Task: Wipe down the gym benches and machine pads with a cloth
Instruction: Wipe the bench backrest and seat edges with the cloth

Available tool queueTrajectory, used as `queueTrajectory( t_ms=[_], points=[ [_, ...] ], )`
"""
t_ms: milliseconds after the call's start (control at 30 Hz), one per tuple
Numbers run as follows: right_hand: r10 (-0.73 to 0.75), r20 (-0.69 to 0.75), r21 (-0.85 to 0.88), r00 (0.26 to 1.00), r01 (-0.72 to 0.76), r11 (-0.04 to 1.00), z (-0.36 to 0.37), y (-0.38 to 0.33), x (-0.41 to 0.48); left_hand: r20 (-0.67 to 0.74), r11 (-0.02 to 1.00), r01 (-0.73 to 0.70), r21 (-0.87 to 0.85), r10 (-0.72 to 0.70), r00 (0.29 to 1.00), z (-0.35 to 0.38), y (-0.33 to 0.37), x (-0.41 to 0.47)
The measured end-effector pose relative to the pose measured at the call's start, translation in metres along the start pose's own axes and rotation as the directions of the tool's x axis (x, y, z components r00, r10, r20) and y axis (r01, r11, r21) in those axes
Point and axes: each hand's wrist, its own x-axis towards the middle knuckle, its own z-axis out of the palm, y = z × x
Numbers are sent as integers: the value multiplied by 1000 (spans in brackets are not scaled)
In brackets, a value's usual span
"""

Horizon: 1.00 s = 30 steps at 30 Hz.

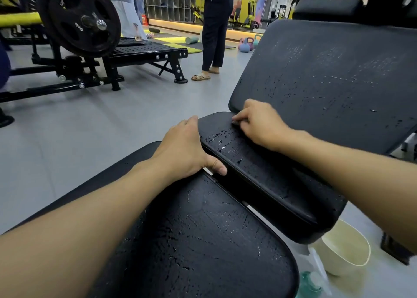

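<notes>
A black bench fills the view with a near seat pad [203,241], a narrow middle pad [259,173] and a tilted back pad [327,71]. All three are dotted with wet droplets. My left hand [187,148] grips the left end of the middle pad, its thumb down in the gap beside the seat pad. My right hand [259,123] rests at the middle pad's far edge, where it meets the back pad. Its fingers are curled and pinch a small grey bit that looks like cloth [236,123]; most of it is hidden under the fingers.
A cream bowl [345,248] and a teal spray bottle [309,284] stand on the floor at the bench's right. A plate-loaded machine [79,17] stands at the left. A person [216,26] stands ahead on the grey floor, with kettlebells [247,44] beyond.
</notes>
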Motion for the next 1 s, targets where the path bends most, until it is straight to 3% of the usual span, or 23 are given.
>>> queueTrajectory(
  t_ms=[133, 300, 367, 467, 533, 600, 733, 767, 900, 1000],
  points=[
    [108, -13, -5, 994, -108, 994, 4, -3, 11, -1, 1000, 10, -14, -10, 1000, 0, 1, -1],
    [-276, 75, 127, 958, 265, 956, 9, -60, -14, 18, 999, 44, -10, -44, 999, -1, 4, -3],
    [-226, 77, 79, 971, 220, 972, 8, -43, 1, 19, 999, 38, 9, -38, 999, -1, 4, -4],
    [36, 41, -52, 998, -34, 998, 7, -2, 29, 20, 999, 32, 13, -33, 999, -1, 4, -5],
    [122, 16, -55, 992, -121, 991, 11, 4, 37, 21, 1000, 27, 7, -27, 999, -2, 5, -6],
    [93, 15, -27, 996, -92, 995, 15, -15, 36, 25, 999, 29, 15, -29, 999, -4, 7, -8],
    [-262, 117, 67, 958, 256, 964, 19, -65, 16, 15, 999, 41, -8, -41, 999, -2, 7, -8],
    [-293, 131, 69, 947, 287, 956, 19, -65, 18, 8, 999, 42, -16, -42, 999, -3, 7, -7],
    [-51, 83, 25, 995, 49, 998, 18, -28, 42, 22, 999, 41, 15, -41, 999, -2, 7, -8],
    [-68, 103, 46, 992, 63, 997, 17, -25, 39, 20, 999, 41, 25, -41, 999, -1, 5, -4]
  ],
)
